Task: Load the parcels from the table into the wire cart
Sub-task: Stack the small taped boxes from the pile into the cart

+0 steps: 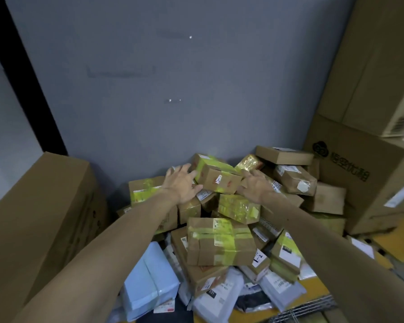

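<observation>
Small cardboard parcel [216, 177], bound in yellow-green tape, at the top of the parcel heap against the grey wall [161, 89]. My left hand [182, 183] presses its left face with fingers straight and spread, not curled round it; my right hand [257, 185] lies flat against its right end, fingers extended, beside a gold-wrapped parcel [248, 163]. Below it, nearer me: a larger taped box [219, 238]; lower still, a pale blue mailer [147, 283] and a grey mailer bag [219, 297]. A tall carton [40, 217] flanks the heap on the left, stacked cartons [359, 183] on the right. Wire grid [301, 311] at the lower right edge.
</observation>
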